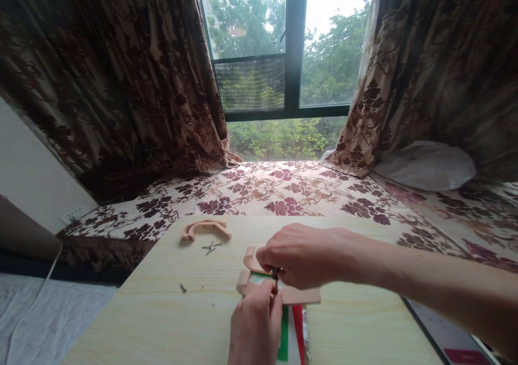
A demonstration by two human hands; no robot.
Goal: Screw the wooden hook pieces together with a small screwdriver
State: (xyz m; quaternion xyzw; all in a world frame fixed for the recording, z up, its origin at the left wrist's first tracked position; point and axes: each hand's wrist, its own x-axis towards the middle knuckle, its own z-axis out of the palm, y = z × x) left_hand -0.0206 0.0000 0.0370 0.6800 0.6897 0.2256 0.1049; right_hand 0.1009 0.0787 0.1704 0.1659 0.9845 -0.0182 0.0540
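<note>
Right hand pinches a small dark screwdriver upright over the wooden bracket at the table centre; left hand closes around its tip. Keep it vertical, press steadily. Spare screws and curved wooden piece lie beyond.

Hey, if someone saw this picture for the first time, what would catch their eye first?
Probably the two hands meeting at the middle of the pale wooden table: the right hand and left hand pinch something small and dark over a flat wooden piece. Behind them on the table lie a curved wooden piece and a few loose screws. Beyond, floral brown curtains frame a bright window full of green trees.
</note>
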